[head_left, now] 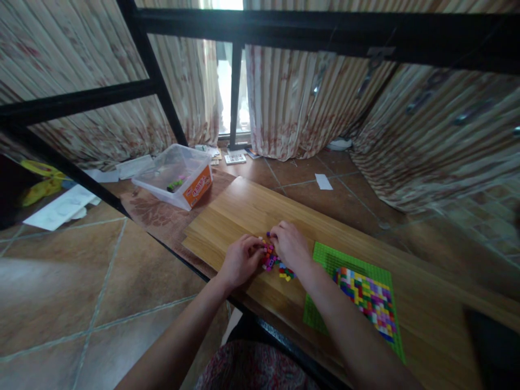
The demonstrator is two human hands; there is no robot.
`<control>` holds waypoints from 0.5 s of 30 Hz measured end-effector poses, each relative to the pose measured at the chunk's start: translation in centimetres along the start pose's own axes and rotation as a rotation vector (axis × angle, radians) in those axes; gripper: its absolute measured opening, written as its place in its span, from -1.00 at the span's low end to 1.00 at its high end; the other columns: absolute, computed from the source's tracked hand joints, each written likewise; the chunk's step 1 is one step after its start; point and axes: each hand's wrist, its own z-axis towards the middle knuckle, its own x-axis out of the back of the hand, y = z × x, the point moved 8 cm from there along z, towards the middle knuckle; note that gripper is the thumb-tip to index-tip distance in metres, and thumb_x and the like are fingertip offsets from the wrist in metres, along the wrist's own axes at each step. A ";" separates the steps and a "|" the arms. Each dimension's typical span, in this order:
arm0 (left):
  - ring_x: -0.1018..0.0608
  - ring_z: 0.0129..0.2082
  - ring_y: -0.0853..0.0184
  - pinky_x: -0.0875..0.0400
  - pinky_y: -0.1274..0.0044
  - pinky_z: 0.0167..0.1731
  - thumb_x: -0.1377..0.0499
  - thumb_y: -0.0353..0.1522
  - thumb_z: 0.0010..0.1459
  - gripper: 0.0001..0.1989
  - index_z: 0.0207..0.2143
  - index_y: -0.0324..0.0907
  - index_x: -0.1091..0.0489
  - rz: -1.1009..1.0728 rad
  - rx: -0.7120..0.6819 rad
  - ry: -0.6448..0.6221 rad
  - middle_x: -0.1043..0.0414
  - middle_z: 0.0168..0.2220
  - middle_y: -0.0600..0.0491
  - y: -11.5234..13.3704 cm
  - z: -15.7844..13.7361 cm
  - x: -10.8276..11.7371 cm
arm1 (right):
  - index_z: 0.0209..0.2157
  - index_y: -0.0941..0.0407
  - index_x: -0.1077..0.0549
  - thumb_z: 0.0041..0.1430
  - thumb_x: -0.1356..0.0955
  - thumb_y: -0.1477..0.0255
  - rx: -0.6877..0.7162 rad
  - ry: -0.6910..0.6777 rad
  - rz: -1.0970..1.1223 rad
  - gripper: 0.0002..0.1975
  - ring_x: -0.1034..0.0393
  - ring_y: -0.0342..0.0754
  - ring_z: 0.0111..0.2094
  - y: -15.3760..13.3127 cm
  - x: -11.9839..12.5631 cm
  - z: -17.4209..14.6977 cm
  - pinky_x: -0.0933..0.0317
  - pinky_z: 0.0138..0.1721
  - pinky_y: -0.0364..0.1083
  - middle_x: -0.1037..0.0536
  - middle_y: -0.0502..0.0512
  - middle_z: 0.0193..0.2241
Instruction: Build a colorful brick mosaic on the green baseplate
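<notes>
Small toy bricks (pixel 270 262) in pink, orange, purple, yellow and blue lie in a loose pile on the wooden board. At the pile's left side is my left hand (pixel 242 260), its fingers curled together at the bricks. My right hand (pixel 289 245) reaches over the pile from the right with bent, closed fingers. A dark purple brick (pixel 268 234) shows at its fingertips; whether it is gripped I cannot tell. To the right, partly behind my right forearm, lies a green studded baseplate (pixel 325 252) bearing a dense multicoloured patch of bricks (pixel 368 295).
A clear plastic bin (pixel 173 168) with an orange label and a few green pieces stands left of the wooden board (pixel 227 208). Black metal bars (pixel 162 103) cross in front of patterned curtains (pixel 284 103). Papers (pixel 60 208) lie on the tiled floor. A dark object (pixel 491 341) is at the right.
</notes>
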 end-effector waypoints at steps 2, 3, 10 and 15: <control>-0.45 -0.36 0.36 -0.33 0.53 -0.30 -0.17 -0.40 0.13 -0.87 -0.28 -0.19 -0.50 -0.044 0.037 0.057 -0.46 -0.34 0.03 -0.5 -0.2 0.5 | -0.39 0.10 -0.50 0.16 -0.33 0.52 0.007 0.035 0.059 -0.90 -0.32 -0.02 -0.20 -0.2 0.6 -0.3 -0.15 -0.21 -0.09 -0.47 0.12 -0.31; -0.46 -0.36 0.36 -0.34 0.52 -0.29 -0.17 -0.39 0.14 -0.87 -0.27 -0.19 -0.50 -0.081 0.061 0.088 -0.47 -0.33 0.02 -0.7 -0.3 0.7 | -0.39 0.10 -0.49 0.16 -0.33 0.51 0.007 0.070 0.120 -0.90 -0.32 -0.03 -0.20 -0.4 1.1 -0.4 -0.15 -0.19 -0.09 -0.48 0.11 -0.31; -0.49 -0.41 0.38 -0.37 0.57 -0.42 -0.20 -0.18 0.12 -0.66 -0.13 -0.21 -0.41 -0.692 0.236 -0.023 -0.49 -0.33 0.03 1.4 -2.5 -1.4 | -0.36 0.09 -0.47 0.17 -0.33 0.36 -0.158 0.236 0.840 -0.88 -0.39 -0.10 -0.34 -1.3 2.7 -4.9 -0.25 -0.25 -0.11 -0.52 0.02 -0.37; -0.42 -0.48 0.44 -0.31 0.63 -0.49 -0.28 -0.20 0.05 -0.73 -0.30 -0.22 -0.44 -0.743 0.331 -0.109 -0.42 -0.47 0.10 3.7 -5.5 -3.4 | -0.37 0.08 -0.46 0.15 -0.33 0.31 -0.334 0.341 1.140 -0.86 -0.41 -0.12 -0.40 -1.3 2.4 -11.1 -0.30 -0.34 -0.15 -0.52 -0.01 -0.44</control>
